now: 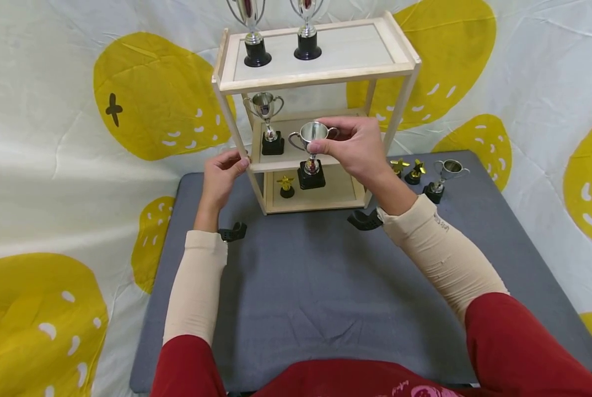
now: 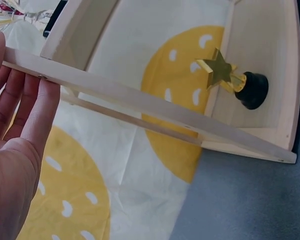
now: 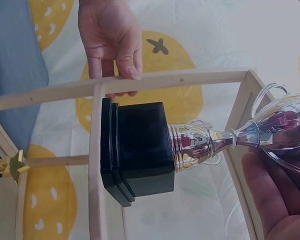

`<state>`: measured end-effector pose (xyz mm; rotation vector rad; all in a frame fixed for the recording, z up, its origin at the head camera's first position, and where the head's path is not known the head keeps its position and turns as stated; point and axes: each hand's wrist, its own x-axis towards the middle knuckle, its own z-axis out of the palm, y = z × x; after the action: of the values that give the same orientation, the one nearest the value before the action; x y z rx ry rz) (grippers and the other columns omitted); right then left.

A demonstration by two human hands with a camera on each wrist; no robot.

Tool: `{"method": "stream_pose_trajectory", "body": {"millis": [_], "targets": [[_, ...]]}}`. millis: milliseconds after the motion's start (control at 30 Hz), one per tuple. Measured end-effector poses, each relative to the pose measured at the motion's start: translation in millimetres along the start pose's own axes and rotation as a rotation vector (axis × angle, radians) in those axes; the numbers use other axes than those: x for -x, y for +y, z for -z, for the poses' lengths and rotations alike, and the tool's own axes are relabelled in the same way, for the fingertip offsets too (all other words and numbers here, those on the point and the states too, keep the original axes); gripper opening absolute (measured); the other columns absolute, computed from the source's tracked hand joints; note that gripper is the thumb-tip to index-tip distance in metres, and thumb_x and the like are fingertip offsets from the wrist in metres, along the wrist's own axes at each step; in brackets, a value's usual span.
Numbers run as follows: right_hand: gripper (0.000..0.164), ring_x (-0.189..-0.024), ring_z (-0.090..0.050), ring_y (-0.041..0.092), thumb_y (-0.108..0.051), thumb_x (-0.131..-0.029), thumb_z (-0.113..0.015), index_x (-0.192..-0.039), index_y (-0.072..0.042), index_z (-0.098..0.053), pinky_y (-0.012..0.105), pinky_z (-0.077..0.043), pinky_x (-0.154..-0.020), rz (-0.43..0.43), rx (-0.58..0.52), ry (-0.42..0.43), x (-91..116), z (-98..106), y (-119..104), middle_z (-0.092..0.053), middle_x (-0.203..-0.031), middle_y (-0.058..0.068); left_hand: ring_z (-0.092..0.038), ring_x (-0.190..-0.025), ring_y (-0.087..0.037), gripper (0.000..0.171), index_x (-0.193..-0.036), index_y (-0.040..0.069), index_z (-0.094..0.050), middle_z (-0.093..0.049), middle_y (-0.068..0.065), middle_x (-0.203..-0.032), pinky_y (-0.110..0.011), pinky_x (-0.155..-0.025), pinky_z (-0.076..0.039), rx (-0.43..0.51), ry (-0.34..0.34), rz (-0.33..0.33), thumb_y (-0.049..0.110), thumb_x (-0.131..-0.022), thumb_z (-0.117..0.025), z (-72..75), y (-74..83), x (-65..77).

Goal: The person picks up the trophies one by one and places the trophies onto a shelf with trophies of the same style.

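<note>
My right hand (image 1: 358, 146) grips a silver trophy cup (image 1: 312, 144) by its bowl, in front of the middle shelf. The cup's black square base (image 3: 140, 150) shows in the right wrist view, close to the shelf's edge. With thumb and fingers my left hand (image 1: 221, 176) holds the left front post of the wooden rack (image 2: 125, 95), at middle-shelf height. A second silver trophy (image 1: 265, 107) stands on the left of the middle shelf. Below, on the bottom shelf, is a small gold star trophy (image 2: 220, 70) with a round black base.
Two larger trophies (image 1: 257, 51) stand on the top shelf. Right of the rack, on the grey table (image 1: 296, 286), are two small gold star trophies (image 1: 416, 172) and another silver cup (image 1: 445, 173). A white and yellow patterned cloth (image 1: 162, 94) hangs behind.
</note>
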<state>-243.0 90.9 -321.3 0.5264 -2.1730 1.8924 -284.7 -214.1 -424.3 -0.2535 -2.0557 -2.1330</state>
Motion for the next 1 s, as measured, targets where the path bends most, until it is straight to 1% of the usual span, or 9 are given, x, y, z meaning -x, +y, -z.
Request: {"method": "stream_pose_trajectory", "body": {"millis": [167,400,700,867,1000], "targets": [[0.041,-0.073,-0.066,0.012,-0.003,-0.076,-0.093,-0.114,0.002,-0.079,0.018,-0.059,-0.067,-0.005,-0.014,0.007,-4.2,-0.7,0.1,-0.078,-0.09,-0.005,-0.067,-0.088,-0.006,0.037,-0.126,-0.02,-0.062,-0.071,0.011,-0.094,-0.017,-0.083,-0.06,-0.021,0.014,0.014,-0.002,-0.095,-0.072,-1.6,1.5,1.3],[0.04,-0.073,-0.064,0.015,-0.005,-0.078,-0.092,-0.115,0.0,-0.079,0.018,-0.057,-0.066,0.002,0.019,0.005,-8.9,-0.8,-0.1,-0.077,-0.09,-0.004,-0.067,-0.09,-0.008,0.036,-0.127,-0.016,-0.065,-0.072,0.01,-0.095,-0.017,-0.085,-0.06,-0.022,0.034,0.032,0.0,-0.095,-0.072,-2.2,1.4,2.1],[0.042,-0.075,-0.067,0.012,-0.004,-0.077,-0.092,-0.117,0.001,-0.078,0.018,-0.059,-0.07,-0.018,0.005,0.023,-14.0,-0.9,0.3,-0.078,-0.089,-0.005,-0.067,-0.091,-0.007,0.035,-0.128,-0.014,-0.066,-0.072,0.011,-0.093,-0.018,-0.085,-0.06,-0.03,0.028,0.031,-0.001,-0.096,-0.071,-1.8,1.4,2.4],[0.042,-0.077,-0.068,0.012,-0.006,-0.077,-0.092,-0.117,-0.001,-0.079,0.018,-0.06,-0.071,-0.023,0.003,0.028,-17.5,-0.7,0.9,-0.078,-0.089,-0.005,-0.067,-0.09,-0.008,0.035,-0.127,-0.015,-0.065,-0.072,0.01,-0.094,-0.017,-0.085,-0.06,-0.018,0.033,0.039,-0.002,-0.095,-0.072,-2.0,1.0,1.6],[0.042,-0.076,-0.069,0.012,-0.005,-0.077,-0.092,-0.117,0.0,-0.079,0.018,-0.059,-0.07,-0.015,-0.01,0.025,-19.2,-1.2,2.1,-0.078,-0.087,-0.006,-0.068,-0.088,-0.007,0.036,-0.126,-0.019,-0.063,-0.073,0.011,-0.091,-0.018,-0.083,-0.06,-0.01,0.029,0.027,-0.002,-0.095,-0.072,-2.5,0.9,1.4]]}}
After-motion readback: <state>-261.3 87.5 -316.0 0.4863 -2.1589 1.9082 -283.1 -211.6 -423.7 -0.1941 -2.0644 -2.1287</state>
